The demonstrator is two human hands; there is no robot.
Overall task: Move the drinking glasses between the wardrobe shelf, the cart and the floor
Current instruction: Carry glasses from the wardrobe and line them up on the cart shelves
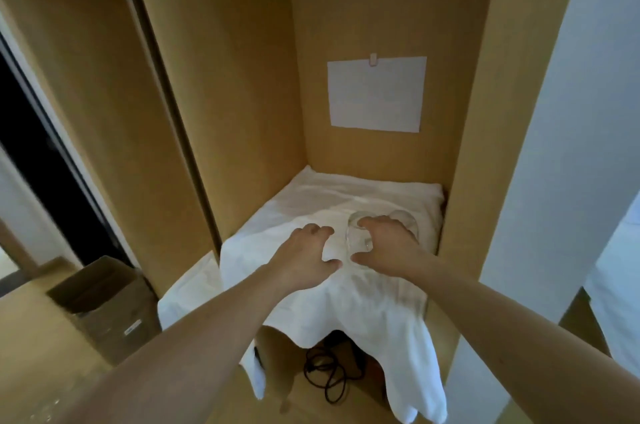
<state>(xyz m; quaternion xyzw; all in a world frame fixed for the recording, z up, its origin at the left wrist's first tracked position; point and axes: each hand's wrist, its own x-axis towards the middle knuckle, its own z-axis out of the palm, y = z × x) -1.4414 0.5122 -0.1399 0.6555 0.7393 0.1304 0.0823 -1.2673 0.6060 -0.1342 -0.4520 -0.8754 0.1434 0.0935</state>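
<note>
Two clear drinking glasses stand close together on the wardrobe shelf, which a white cloth (311,202) covers. My right hand (384,247) curls around the nearer glass (355,236), thumb at its front and fingers over its rim. A second glass (403,217) shows just behind that hand, partly hidden. My left hand (308,254) hovers over the cloth just left of the nearer glass with fingers spread and holds nothing.
The shelf sits in a narrow wooden wardrobe bay with a white paper sheet (377,94) clipped to the back wall. The cloth hangs over the shelf's front edge. Black cables (329,371) lie below. An open cardboard box (104,302) stands on the floor at left.
</note>
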